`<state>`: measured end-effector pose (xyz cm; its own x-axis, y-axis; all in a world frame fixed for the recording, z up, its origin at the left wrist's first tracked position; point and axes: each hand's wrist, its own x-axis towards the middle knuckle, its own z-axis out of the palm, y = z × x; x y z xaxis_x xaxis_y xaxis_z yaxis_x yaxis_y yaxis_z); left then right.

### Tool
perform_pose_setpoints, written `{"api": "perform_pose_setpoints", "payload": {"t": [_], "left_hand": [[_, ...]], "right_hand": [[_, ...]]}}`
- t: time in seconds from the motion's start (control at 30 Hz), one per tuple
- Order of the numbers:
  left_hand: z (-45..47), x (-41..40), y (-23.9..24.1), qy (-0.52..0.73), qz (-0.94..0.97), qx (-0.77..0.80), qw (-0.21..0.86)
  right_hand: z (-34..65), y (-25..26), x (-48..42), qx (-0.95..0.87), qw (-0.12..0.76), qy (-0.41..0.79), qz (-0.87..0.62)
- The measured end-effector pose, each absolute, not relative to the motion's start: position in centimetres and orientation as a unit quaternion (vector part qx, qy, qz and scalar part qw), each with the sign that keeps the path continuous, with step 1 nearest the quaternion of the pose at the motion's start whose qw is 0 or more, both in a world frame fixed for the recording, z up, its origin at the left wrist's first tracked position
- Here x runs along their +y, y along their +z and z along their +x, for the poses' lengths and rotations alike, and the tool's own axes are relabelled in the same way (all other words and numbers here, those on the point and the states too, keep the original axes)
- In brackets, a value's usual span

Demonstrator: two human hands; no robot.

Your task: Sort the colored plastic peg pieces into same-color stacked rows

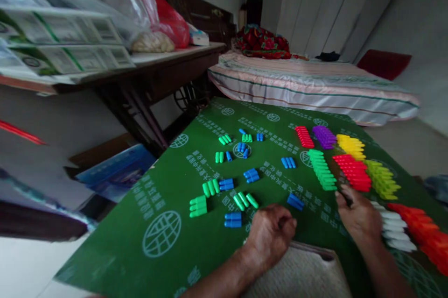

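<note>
A green mat (164, 195) with white print lies before me. On it are several small groups of blue pegs (252, 175) and green pegs (198, 206). My left hand (271, 232) rests on the mat near the front edge, its fingers curled shut beside a blue peg group (296, 201); what it holds, if anything, is hidden. My right hand (357, 214) lies palm down with fingers pinched at the near end of a long green peg row (322, 169), next to a red row (353, 172).
Rows of purple (325, 136), yellow (350, 145), lime (382, 179), white (394, 232) and orange pegs (425, 235) line the mat's right side. A bed (308, 85) stands behind, a dark table (168, 62) with bags and cartons at left. A woven cushion (301, 274) lies under my forearms.
</note>
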<state>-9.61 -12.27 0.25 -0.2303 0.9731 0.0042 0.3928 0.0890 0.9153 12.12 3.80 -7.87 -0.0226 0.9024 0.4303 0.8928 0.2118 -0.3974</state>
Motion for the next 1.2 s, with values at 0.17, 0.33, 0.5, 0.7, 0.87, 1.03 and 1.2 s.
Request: {"api": "perform_pose_setpoints", "payload": {"t": [0.17, 0.33, 0.5, 0.7, 0.87, 1.03, 1.2], "left_hand": [[-9.5, -12.6, 0.5, 0.435, 0.513, 0.656, 0.343], [-9.5, -12.8, 0.9, 0.433, 0.522, 0.649, 0.344], [-9.8, -13.0, 1.2, 0.395, 0.563, 0.652, 0.32], [-11.7, -13.4, 2.9, 0.223, 0.666, 0.674, 0.231], [-14.4, -13.4, 3.6, 0.113, 0.607, 0.771, 0.154], [-16.2, -13.6, 2.5, 0.097, 0.581, 0.799, 0.125], [-16.6, -13.6, 2.0, 0.076, 0.588, 0.794, 0.135]], "right_hand": [[12.2, -7.9, 3.5, -0.736, 0.29, -0.022, -0.611], [12.1, -7.8, 3.2, -0.745, 0.284, -0.048, -0.602], [11.8, -7.6, 3.0, -0.752, 0.263, -0.051, -0.603], [11.7, -7.3, 2.9, -0.755, 0.253, -0.054, -0.603], [11.7, -7.3, 3.0, -0.761, 0.245, -0.076, -0.596], [11.7, -7.6, 3.3, -0.767, 0.259, -0.094, -0.579], [11.7, -7.9, 3.4, -0.768, 0.272, -0.097, -0.571]]}}
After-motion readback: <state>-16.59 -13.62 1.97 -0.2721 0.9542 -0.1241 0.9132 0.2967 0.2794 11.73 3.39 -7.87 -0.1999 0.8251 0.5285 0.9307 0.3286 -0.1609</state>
